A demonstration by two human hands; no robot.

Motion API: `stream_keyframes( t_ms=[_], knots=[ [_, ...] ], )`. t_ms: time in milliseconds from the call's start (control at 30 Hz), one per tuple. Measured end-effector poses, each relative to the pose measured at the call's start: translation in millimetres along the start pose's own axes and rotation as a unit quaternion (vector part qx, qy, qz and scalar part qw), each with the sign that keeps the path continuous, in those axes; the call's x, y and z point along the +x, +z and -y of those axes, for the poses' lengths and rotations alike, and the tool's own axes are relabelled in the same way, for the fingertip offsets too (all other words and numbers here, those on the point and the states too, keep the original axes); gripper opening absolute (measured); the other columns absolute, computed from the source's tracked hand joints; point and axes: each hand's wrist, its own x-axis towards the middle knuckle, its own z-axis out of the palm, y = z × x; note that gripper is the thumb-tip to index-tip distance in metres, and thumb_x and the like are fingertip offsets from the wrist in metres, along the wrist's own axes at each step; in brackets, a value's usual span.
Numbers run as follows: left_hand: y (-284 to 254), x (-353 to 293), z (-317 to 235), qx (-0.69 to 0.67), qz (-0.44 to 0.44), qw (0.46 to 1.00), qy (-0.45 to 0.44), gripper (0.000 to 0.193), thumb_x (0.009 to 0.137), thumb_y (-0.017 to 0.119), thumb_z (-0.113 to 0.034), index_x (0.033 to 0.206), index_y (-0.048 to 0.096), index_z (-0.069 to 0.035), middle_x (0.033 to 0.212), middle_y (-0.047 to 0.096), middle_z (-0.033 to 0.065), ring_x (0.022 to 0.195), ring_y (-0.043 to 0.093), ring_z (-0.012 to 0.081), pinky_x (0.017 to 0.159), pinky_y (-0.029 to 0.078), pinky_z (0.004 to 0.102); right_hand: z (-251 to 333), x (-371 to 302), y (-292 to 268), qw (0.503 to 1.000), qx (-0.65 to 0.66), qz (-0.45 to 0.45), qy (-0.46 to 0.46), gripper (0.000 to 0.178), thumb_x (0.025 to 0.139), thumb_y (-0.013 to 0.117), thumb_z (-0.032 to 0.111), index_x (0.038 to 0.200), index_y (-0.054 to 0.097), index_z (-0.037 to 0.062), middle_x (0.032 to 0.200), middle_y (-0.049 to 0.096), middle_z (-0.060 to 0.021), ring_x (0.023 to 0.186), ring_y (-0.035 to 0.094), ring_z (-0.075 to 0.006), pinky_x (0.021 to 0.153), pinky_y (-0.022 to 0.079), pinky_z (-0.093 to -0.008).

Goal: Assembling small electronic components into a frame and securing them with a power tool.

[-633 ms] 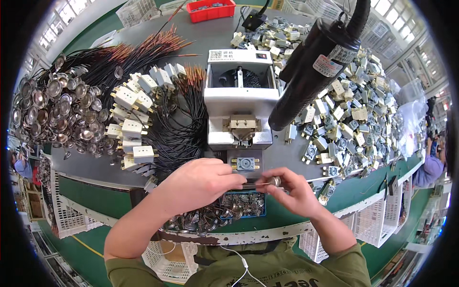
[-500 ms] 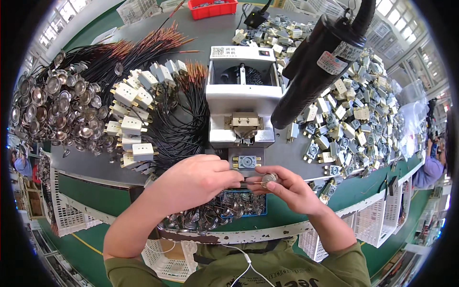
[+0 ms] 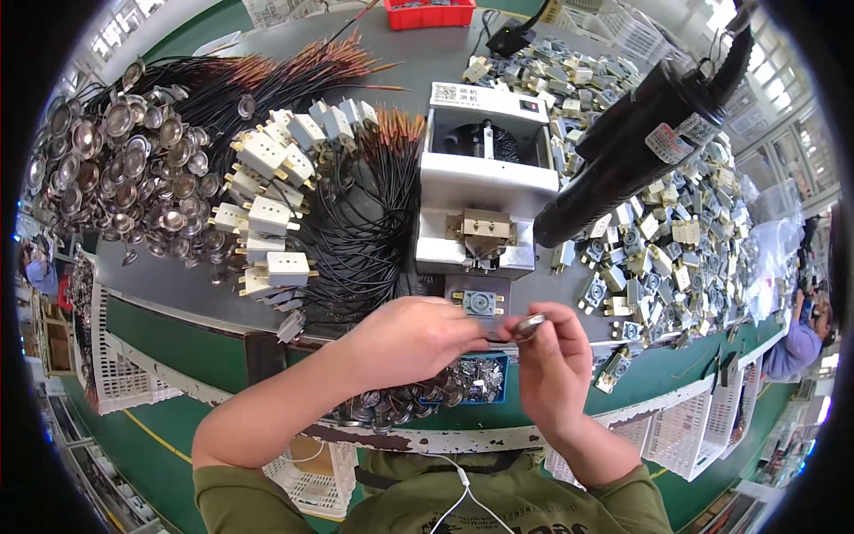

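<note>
My right hand point(image 3: 556, 369) pinches a round metal disc part point(image 3: 529, 327) between thumb and fingers, its face tilted edge-on. To its left, my left hand point(image 3: 427, 334) is closed on a thin dark lead point(image 3: 501, 338) that runs toward the disc; most of the lead is hidden by the fingers. Just beyond both hands, a grey block with brass prongs point(image 3: 480, 303) sits in front of the small white metal press point(image 3: 487, 191). A blue tray point(image 3: 504, 378) of small metal pieces lies below the hands, with more metal discs point(image 3: 382, 408) beside it.
Metal discs point(image 3: 124, 169) are heaped at left, next to black wires with copper-coloured ends point(image 3: 356, 240) and white pronged blocks point(image 3: 276, 214). Many similar blocks point(image 3: 658, 231) spread over the right. A black cylindrical tool point(image 3: 623, 160) hangs beside the press. A red bin point(image 3: 431, 15) stands at the back.
The view has shifted, so the bench appears further right. My right hand has turned more upright, tipping the disc from face-on to nearly edge-on. Both hands keep their hold.
</note>
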Motion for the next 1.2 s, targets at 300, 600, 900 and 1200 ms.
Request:
stream_keyframes(
  t_ms=[300,600,900,1200],
  knots=[
    [-24,-8,-22,0.260,0.065,0.963,0.009,0.013,0.085,0.069,-0.018,0.095,0.065,-0.011,0.078,0.055,-0.0007,0.078,0.059,0.0155,0.070,0.046,0.0314,46,44,0,0.832,-0.454,0.290,0.129,0.021,0.100,0.058,0.007,0.117,0.064,-0.0025,0.100,0.070,-0.0116,0.087,0.065,-0.0136,0.079,0.053,-0.0312],
    [-22,-5,-24,0.165,0.000,0.986,-0.003,0.019,0.084,0.072,-0.024,0.084,0.058,-0.011,0.075,0.053,-0.0001,0.074,0.056,0.0173,0.069,0.045,0.0315,33,8,-4,0.894,-0.415,0.170,0.025,0.039,0.092,0.073,0.006,0.129,0.062,-0.0025,0.112,0.072,-0.0098,0.097,0.066,-0.0118,0.084,0.053,-0.0275],
    [-10,-9,-16,0.222,0.022,0.974,0.029,0.028,0.082,0.075,-0.035,0.089,0.060,-0.012,0.074,0.053,-0.0001,0.072,0.056,0.0162,0.068,0.044,0.0309,46,32,-6,0.831,-0.453,0.294,0.135,0.034,0.092,0.070,0.011,0.125,0.066,0.0047,0.105,0.072,-0.0185,0.086,0.071,-0.0278,0.080,0.055,-0.0359],
    [-30,8,-12,0.113,0.046,0.992,-0.036,0.034,0.087,0.072,-0.030,0.117,0.065,-0.017,0.075,0.063,0.0034,0.071,0.064,0.0229,0.066,0.048,0.0344,75,39,-11,0.889,-0.392,0.043,-0.232,0.041,0.101,0.059,0.011,0.140,0.050,-0.0013,0.116,0.066,-0.0119,0.088,0.061,-0.0121,0.078,0.051,-0.0263]
  ],
)
